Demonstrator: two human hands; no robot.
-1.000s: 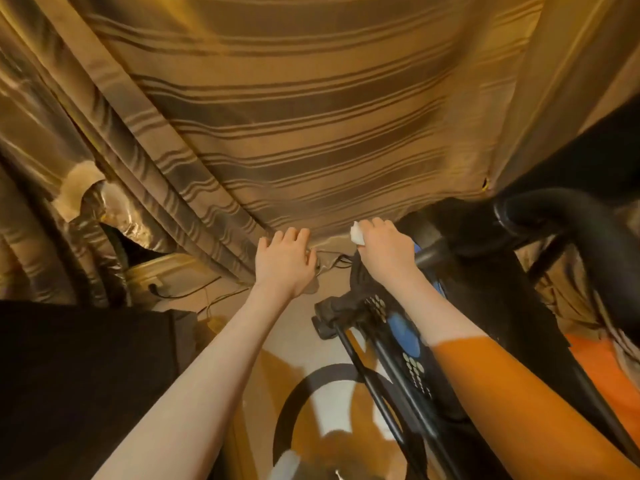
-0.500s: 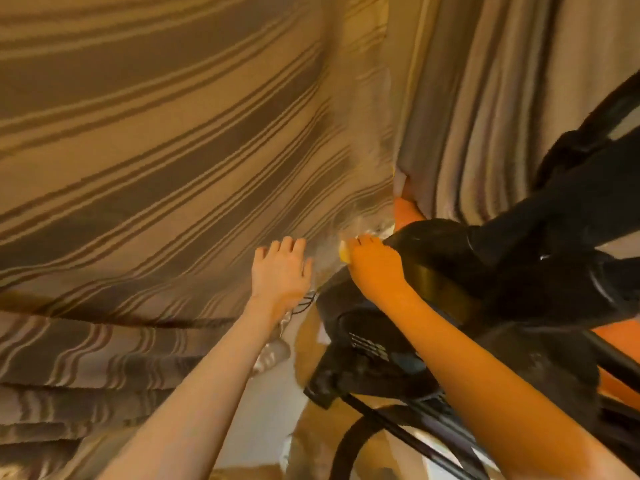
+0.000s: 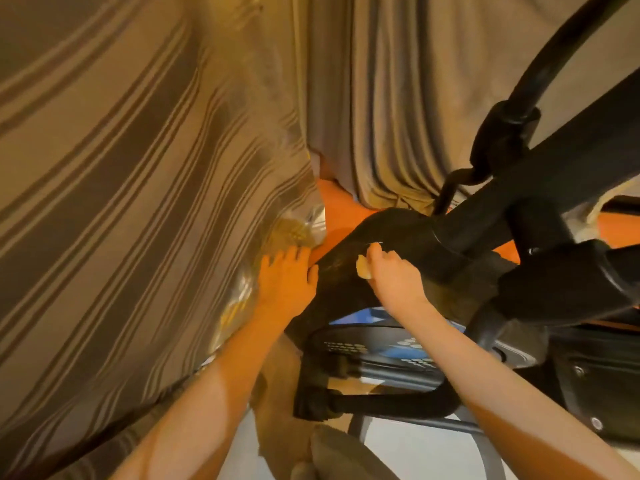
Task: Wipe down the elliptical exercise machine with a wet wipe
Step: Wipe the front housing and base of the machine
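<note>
The black elliptical machine [image 3: 512, 271] fills the right half of the view, its console [image 3: 377, 348] with blue panel and buttons below my hands. My right hand [image 3: 391, 275] grips a small folded white wet wipe [image 3: 363, 269] and presses it on the curved black top housing [image 3: 391, 226]. My left hand [image 3: 285, 280] lies flat with straight fingers against the left edge of that housing, next to the striped curtain [image 3: 138, 202]. Most of the wipe is hidden under my fingers.
A striped brown curtain hangs close on the left, and a plain grey curtain [image 3: 398, 98] hangs behind the machine. An orange surface [image 3: 341, 206] shows between them. A black handlebar tube [image 3: 554, 64] arcs up at the top right. Pale floor [image 3: 408, 455] lies below.
The view has swung right and come nearer to the machine. My right hand with the wipe has stayed on the black top housing, and my left hand has shifted from the curtain to the housing's edge.
</note>
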